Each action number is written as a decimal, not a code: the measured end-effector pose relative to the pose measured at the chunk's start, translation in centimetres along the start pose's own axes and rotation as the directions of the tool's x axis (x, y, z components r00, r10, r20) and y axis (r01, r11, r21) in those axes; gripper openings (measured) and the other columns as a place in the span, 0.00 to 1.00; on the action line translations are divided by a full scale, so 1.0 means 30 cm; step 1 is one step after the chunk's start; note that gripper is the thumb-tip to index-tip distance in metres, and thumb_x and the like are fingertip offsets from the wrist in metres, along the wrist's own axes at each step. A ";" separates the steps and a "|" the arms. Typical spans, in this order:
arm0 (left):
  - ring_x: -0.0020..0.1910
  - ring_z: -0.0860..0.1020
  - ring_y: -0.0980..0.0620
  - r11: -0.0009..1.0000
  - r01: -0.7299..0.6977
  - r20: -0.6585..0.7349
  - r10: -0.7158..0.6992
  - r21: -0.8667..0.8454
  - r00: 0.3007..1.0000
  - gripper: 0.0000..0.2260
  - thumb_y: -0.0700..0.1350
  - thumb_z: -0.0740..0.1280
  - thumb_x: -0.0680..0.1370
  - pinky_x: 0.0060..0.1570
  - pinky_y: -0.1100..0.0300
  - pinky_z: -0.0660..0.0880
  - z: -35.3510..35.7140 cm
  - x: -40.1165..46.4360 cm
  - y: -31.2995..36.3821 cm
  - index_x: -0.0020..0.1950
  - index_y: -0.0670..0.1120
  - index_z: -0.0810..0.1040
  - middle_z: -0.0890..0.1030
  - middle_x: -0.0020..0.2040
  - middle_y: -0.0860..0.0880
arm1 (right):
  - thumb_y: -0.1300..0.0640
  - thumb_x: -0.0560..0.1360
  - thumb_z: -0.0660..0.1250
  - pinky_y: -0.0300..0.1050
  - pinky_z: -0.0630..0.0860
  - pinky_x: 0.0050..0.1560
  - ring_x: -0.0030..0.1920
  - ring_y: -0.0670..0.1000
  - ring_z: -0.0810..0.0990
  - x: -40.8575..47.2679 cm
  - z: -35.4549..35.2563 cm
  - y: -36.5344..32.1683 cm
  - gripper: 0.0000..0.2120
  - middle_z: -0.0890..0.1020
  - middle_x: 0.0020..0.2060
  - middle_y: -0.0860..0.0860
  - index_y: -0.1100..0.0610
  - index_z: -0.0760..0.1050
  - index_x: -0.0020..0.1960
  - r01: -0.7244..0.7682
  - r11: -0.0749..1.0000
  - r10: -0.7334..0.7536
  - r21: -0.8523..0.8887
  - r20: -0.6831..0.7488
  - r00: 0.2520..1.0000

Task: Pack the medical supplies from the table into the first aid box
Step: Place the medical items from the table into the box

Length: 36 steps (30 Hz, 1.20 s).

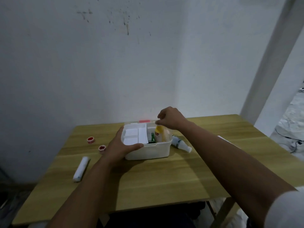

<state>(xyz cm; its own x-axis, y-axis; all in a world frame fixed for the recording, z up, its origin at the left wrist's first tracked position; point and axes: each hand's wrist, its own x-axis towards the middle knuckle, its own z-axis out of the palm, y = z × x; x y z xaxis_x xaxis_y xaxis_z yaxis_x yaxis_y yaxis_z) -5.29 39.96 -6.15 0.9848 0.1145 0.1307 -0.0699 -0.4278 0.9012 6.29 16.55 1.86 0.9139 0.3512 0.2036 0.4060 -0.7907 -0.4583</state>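
The white first aid box (148,152) stands open in the middle of the wooden table (164,178). My left hand (120,146) grips its front left corner, thumb along the front rim. My right hand (171,118) hovers over the box's right compartment, fingers pinched on the top of a yellow bottle (160,134) that stands inside it. A green item (153,137) sits beside the bottle. White dividers (136,134) fill the left part. Left of the box lie two red tape rolls (90,139) (102,148) and a white bandage roll (81,168).
A white bottle with a teal label (180,143) lies on its side just right of the box. A red and white lid edge (144,121) shows behind the box. A wall runs close behind the table; a white pillar (271,71) stands at the right.
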 end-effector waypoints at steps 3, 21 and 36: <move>0.63 0.71 0.53 1.000 -0.003 0.010 0.003 -0.002 1.000 0.43 0.57 0.82 0.66 0.44 0.62 0.73 0.001 -0.001 0.008 0.75 0.62 0.63 0.72 0.63 0.61 | 0.53 0.77 0.73 0.49 0.82 0.57 0.53 0.52 0.85 -0.035 -0.048 0.037 0.11 0.88 0.52 0.52 0.57 0.86 0.56 -0.070 0.996 0.075 0.048 -0.101 0.992; 0.58 0.74 0.57 0.999 -0.050 -0.010 0.050 -0.011 0.999 0.36 0.51 0.82 0.68 0.44 0.67 0.70 -0.004 -0.015 0.026 0.70 0.61 0.67 0.73 0.57 0.69 | 0.57 0.72 0.75 0.48 0.81 0.44 0.45 0.55 0.84 -0.295 0.075 0.245 0.11 0.84 0.42 0.54 0.60 0.82 0.52 -0.339 0.901 0.380 -0.270 0.117 0.918; 0.66 0.73 0.50 1.000 -0.005 0.012 0.006 -0.012 1.000 0.47 0.62 0.83 0.61 0.50 0.57 0.76 -0.016 0.006 -0.014 0.76 0.59 0.66 0.75 0.69 0.57 | 0.59 0.73 0.78 0.51 0.87 0.37 0.43 0.52 0.89 -0.170 -0.360 -0.032 0.17 0.86 0.46 0.57 0.60 0.83 0.60 -0.113 0.955 0.167 0.275 -0.180 0.969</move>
<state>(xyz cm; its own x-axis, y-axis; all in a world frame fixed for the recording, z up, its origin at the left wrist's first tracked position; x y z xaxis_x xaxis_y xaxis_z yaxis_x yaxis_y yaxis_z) -5.15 40.60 -6.31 0.9862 0.1017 0.1309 -0.0772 -0.4174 0.9054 1.23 10.09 10.62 0.9536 0.1185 0.2768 0.2844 -0.6567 -0.6985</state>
